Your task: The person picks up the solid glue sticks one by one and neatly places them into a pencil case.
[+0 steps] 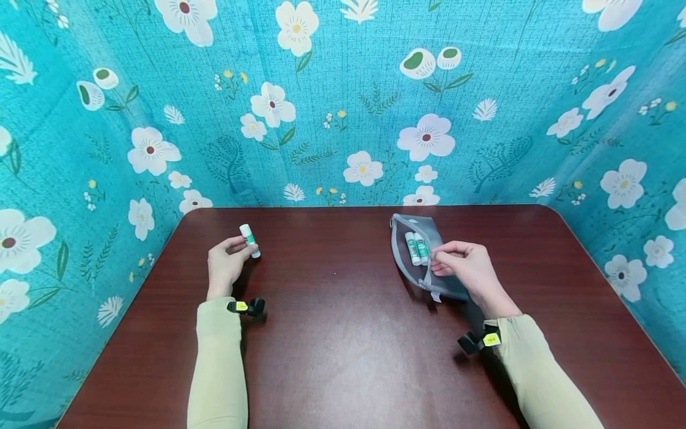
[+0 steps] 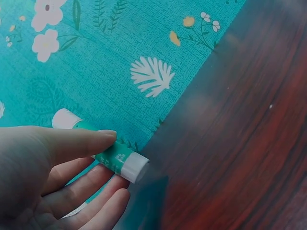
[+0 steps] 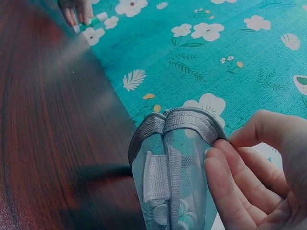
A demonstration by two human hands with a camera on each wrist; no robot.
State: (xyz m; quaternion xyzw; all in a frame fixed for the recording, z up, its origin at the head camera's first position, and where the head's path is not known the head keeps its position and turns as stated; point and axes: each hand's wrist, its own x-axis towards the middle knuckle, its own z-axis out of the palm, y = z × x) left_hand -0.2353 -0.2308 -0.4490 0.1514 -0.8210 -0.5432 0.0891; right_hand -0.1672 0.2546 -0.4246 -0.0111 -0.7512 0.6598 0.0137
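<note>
My left hand [image 1: 227,262] pinches a green and white glue stick [image 2: 112,152] between thumb and fingers, tilted above the left part of the table. At the right, a grey mesh zipper pouch [image 1: 403,250] has its mouth parted. Two similar glue sticks [image 1: 417,248] show inside it, side by side. The right hand [image 1: 465,265] pinches the pouch's zippered edge on its right side. Seen from the right wrist, the grey zipper band [image 3: 192,120] bows outward at the top, and the thumb and index finger grip it. Round white ends of the sticks show faintly through the mesh.
The dark red-brown wooden table [image 1: 332,339] reaches back to a teal flowered cloth [image 1: 332,107] hanging behind and at both sides. A black wrist strap with a camera [image 1: 249,307] sits on the left sleeve, and another [image 1: 479,341] on the right.
</note>
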